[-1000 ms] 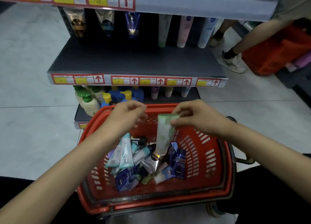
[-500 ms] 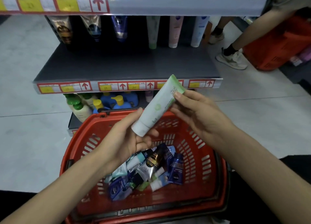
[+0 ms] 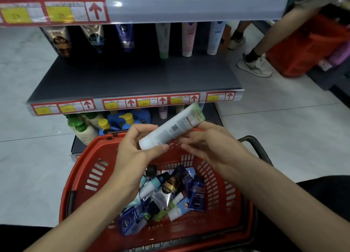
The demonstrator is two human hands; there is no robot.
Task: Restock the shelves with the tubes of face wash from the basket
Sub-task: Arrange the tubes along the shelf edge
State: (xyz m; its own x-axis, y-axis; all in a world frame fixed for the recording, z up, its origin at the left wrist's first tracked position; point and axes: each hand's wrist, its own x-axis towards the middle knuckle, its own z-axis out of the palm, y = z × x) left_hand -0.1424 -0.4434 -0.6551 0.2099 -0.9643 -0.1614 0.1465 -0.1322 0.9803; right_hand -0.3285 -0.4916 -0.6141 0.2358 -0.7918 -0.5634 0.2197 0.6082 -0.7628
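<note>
Above the red basket (image 3: 81, 177), white green-tipped tube (image 3: 171, 127), printed side up

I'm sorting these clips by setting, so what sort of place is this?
Most likely a shop aisle for toiletries. The shelf edge carries red and yellow price tags, tubes stand in a row on it, and a red shopping basket sits below.
</note>
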